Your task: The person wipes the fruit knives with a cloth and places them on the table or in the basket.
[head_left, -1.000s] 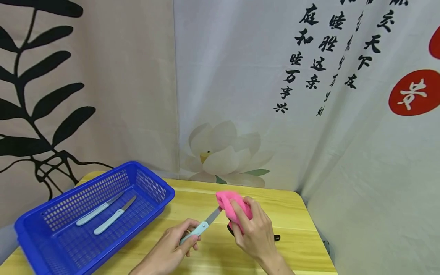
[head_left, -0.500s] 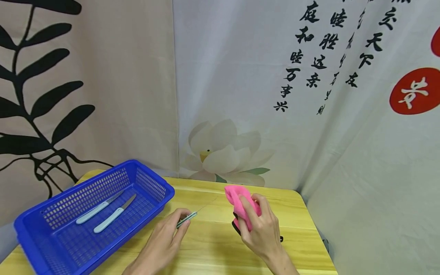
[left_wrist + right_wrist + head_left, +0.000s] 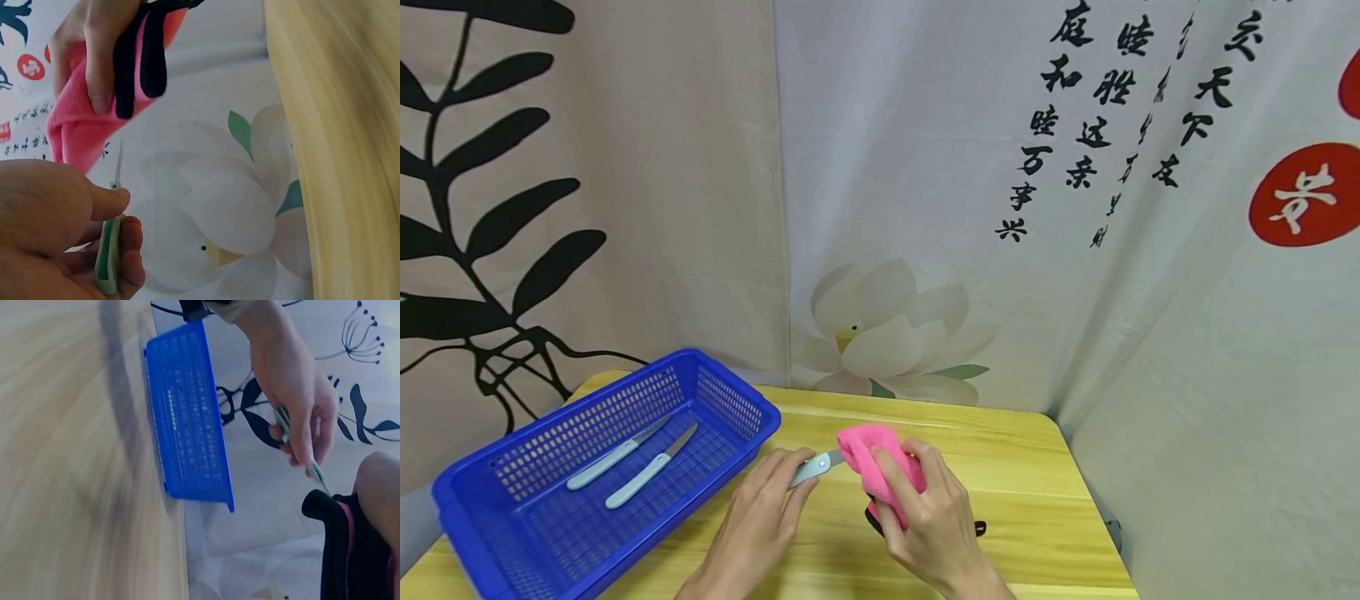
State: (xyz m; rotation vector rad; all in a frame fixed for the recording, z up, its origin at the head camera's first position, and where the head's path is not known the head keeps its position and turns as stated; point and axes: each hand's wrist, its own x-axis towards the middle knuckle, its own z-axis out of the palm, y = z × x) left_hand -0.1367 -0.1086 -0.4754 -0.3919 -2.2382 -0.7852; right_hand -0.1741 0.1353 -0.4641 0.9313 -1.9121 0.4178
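My left hand (image 3: 756,508) grips a small knife (image 3: 814,469) by its pale blue-green handle, the blade pointing right. In my right hand (image 3: 934,517) is a bunched pink cloth (image 3: 880,467) with black edging, pinched between thumb and fingers. The cloth overlaps most of the blade in the head view, leaving only a short stretch near the handle visible. From the left wrist view, the knife (image 3: 110,250) lies across the curled fingers under the thumb, its thin blade rising toward the cloth (image 3: 87,119). Black edging (image 3: 334,537) of the cloth sits by the blade tip in the right wrist view.
A blue perforated basket (image 3: 602,575) stands on the left of the wooden table (image 3: 1030,483). Inside it lie two knives with pale handles, one knife (image 3: 617,454) beside the other knife (image 3: 651,469). A printed curtain (image 3: 917,167) hangs behind the table.
The cloth first moved right, off the blade, while the left hand turned the knife edge-on. Now the right hand has come back left and the cloth covers most of the blade.
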